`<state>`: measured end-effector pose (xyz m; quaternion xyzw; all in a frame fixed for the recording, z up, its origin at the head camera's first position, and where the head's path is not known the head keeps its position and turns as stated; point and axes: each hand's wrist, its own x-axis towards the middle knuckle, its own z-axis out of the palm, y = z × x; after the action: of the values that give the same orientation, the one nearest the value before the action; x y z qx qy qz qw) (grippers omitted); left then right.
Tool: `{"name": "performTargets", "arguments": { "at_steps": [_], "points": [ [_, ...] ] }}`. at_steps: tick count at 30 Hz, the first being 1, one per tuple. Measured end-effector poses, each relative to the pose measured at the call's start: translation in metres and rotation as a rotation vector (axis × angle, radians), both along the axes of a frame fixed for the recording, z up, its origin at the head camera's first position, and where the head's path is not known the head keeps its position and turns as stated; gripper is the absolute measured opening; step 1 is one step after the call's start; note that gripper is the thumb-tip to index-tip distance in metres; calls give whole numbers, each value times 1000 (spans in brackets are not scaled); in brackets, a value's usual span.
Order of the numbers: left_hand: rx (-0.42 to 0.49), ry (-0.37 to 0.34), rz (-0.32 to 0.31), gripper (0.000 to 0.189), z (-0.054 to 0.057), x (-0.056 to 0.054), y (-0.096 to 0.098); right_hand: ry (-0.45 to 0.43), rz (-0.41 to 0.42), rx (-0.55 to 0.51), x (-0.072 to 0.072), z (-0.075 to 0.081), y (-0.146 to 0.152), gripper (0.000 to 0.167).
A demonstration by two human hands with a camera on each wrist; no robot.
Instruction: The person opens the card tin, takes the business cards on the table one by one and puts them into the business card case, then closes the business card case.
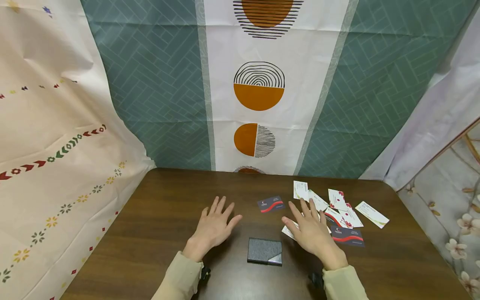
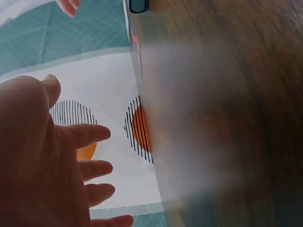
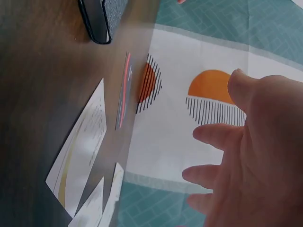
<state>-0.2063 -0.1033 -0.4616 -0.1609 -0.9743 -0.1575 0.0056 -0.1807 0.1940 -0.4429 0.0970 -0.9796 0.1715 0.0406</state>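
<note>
1. left hand and right hand: fingers spread, both empty, above the table.
2. gray case lies near, between them; probably light, stiff; best pinched across its sides.
3. cards scattered right: likely thin, slick; lift by edges.

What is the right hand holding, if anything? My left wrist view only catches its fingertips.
Observer: Nothing; the right hand has its fingers spread.
Operator: What's on the table around it?
Observer: Scattered business cards, mostly white ones.
Operator: And the card holder, how does its top look?
Observer: Grey, with a silver corner on the side nearer the right hand.
</note>
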Motion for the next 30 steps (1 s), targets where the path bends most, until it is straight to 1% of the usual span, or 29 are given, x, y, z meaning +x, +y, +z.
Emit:
{"name": "performTargets", "arguments": {
  "at_steps": [3,6,12,16,19,24,30],
  "points": [
    [-1,-8,-2,74,-1,1,0,3,25,-7,2,-1,-3,70],
    [4,-17,-19,74,0,2,0,6,48,-15,5,-2,-6,69],
    [38,-54,-76,74,1,6,3,-32,81,-15,10,-5,-6,71],
    [52,-55,-102,74,0,9,6,-58,95,-18,13,-7,-5,72],
    [62,-63,-120,73,-1,11,9,-77,110,-35,15,-9,-5,70],
    [60,-78,-139,71,-2,14,13,-94,144,-52,21,-11,-6,71],
    [36,-76,-160,70,-2,17,15,-101,178,-63,24,-11,-7,71]
  ]
}}
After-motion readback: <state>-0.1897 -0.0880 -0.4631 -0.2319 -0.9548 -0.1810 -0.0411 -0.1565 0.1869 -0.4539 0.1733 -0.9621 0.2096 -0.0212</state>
